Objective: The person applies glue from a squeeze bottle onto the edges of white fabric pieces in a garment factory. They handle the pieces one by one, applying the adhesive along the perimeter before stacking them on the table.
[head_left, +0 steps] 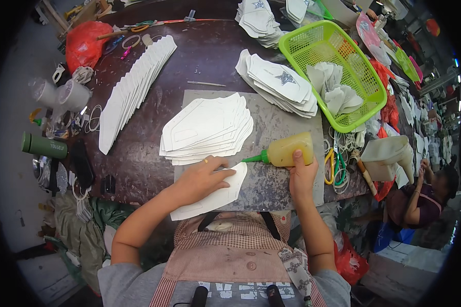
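Observation:
My right hand is wrapped round a squeeze bottle of yellowish liquid. The bottle lies tilted on its side, its green nozzle pointing left at the upper edge of a white cut piece. On that piece rests my left hand, fingers stretched out and pressing it down; part of the piece is hidden under the hand. The piece lies at the table's near edge. Just beyond it sits a fanned stack of similar white pieces with faint outlines drawn on them.
A grey board lies under the work. Around it are a long fanned row of white pieces, star-marked pieces, a green basket, scissors, a pen-like stick and a green flask. Another person sits at right.

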The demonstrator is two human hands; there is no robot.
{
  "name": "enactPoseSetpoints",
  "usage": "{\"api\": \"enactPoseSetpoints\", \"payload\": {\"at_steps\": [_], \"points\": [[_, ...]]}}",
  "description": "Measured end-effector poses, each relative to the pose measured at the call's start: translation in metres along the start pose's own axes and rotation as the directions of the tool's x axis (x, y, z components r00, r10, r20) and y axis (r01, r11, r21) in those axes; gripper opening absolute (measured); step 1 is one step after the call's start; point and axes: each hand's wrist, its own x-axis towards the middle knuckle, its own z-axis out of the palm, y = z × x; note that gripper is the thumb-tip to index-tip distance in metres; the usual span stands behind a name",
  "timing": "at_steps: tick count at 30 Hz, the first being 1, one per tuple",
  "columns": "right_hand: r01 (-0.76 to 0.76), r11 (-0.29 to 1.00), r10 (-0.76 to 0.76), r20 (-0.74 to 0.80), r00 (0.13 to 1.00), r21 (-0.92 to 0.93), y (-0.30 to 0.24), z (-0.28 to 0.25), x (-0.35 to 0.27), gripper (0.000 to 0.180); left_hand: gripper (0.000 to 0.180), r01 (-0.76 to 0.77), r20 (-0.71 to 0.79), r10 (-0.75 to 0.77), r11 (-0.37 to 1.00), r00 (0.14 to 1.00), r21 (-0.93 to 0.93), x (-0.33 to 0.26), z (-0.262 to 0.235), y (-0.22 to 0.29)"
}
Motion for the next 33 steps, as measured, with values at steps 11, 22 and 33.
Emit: {"api": "enactPoseSetpoints", "payload": {"at_steps": [11,22,33], "points": [[0.008,0.991,-0.011,-0.017,1.0,-0.131,-0.009,-0.01,-0.019,0.045,0.037,0.028,0.006,-0.028,1.0,1.0,-0.01,0.001,0.001,0.0],[-0.033,0.997,0.028,-0.076,0.997,-0.068,-0.009,-0.007,-0.028,0.042,0.037,-0.007,-0.046,0.007,1.0,0.999,0.004,0.0,0.003,-0.001],[-0.025,0.97,0.026,0.002,1.0,-0.242,-0.009,-0.015,-0.058,0.049,0.048,0.013,-0.043,-0.013,1.0,0.999,0.012,0.0,0.001,0.003]]}}
